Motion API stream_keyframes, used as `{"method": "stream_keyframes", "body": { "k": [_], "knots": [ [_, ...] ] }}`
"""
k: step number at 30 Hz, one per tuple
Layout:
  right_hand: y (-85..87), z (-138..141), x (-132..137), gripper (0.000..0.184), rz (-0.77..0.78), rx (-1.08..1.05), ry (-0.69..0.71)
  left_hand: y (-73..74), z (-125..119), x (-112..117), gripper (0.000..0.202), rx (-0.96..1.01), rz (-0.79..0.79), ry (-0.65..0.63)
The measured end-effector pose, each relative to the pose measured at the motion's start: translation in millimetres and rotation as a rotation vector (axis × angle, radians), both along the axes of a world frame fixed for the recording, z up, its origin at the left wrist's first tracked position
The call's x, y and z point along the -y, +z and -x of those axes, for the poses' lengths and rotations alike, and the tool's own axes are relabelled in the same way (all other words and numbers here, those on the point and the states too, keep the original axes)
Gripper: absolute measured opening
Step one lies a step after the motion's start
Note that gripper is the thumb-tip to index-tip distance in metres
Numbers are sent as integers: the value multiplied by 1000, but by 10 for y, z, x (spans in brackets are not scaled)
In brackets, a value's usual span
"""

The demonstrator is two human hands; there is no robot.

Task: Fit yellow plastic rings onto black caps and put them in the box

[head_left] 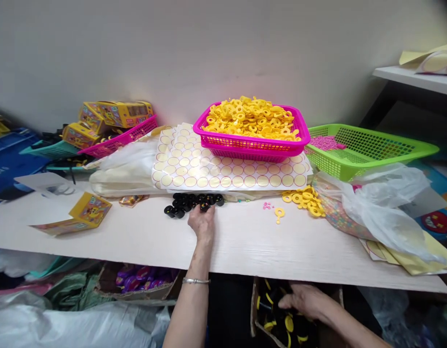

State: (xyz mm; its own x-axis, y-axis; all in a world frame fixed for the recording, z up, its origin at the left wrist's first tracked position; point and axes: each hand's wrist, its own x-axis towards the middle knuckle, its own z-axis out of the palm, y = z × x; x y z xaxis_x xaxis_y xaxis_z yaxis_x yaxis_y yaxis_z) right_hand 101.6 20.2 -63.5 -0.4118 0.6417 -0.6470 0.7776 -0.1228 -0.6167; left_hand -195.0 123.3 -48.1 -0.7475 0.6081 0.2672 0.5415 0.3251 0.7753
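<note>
My left hand [201,221] reaches across the pale wooden table [245,246] and pinches one of several small black round parts [190,202] clustered by the sticker sheets. My right hand [305,299] is below the table's front edge, fingers curled down in a cardboard box [258,309] of black and yellow pieces; what it holds is hidden. A bracelet circles my left wrist. One loose yellow ring piece [279,213] lies to the right of the black parts.
A pink basket [252,142] heaped with yellow rings rests on sheets of round stickers [223,174]. A green basket [368,150] stands right, with clear plastic bags [386,203] before it. Yellow toy boxes [114,116] in another pink basket sit at left. More yellow rings [303,198] lie loose.
</note>
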Motion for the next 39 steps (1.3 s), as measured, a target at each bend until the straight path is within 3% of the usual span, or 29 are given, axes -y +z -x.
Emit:
{"method": "stream_keyframes", "body": {
  "k": [2,4,7,9,11,13,16,19,22,30,36,39],
  "knots": [
    [66,-16,105,65,55,20,84,1,-5,-33,24,0,-14,-10],
    [152,-33,193,69,109,-27,165,-11,-17,-25,22,0,-57,-32],
    [349,-28,220,40,125,-167,210,-1,-113,108,25,-19,-165,-97],
    [519,22,147,22,71,-308,147,51,-256,273,31,-28,-220,-222],
    [686,112,15,18,-45,-616,-86,136,-447,456,31,-23,-256,-393],
    [815,224,-145,23,-109,-913,-440,232,-653,614,29,0,-293,-559],
    [911,368,-341,26,40,-1298,-737,338,-930,752,30,31,-347,-759],
    [914,418,-405,27,135,-1452,-852,385,-1126,804,31,24,-380,-875],
    [870,378,-377,34,185,-1475,-922,425,-1265,843,32,-49,-379,-907],
    [696,258,-291,41,360,-1384,-1152,594,-1668,952,28,-380,-113,-937],
    [631,216,-251,43,512,-1449,-1182,507,-1680,957,19,-203,-89,-923],
    [613,209,-247,45,586,-1494,-1191,535,-1664,987,21,-137,-90,-921]
  ]
}}
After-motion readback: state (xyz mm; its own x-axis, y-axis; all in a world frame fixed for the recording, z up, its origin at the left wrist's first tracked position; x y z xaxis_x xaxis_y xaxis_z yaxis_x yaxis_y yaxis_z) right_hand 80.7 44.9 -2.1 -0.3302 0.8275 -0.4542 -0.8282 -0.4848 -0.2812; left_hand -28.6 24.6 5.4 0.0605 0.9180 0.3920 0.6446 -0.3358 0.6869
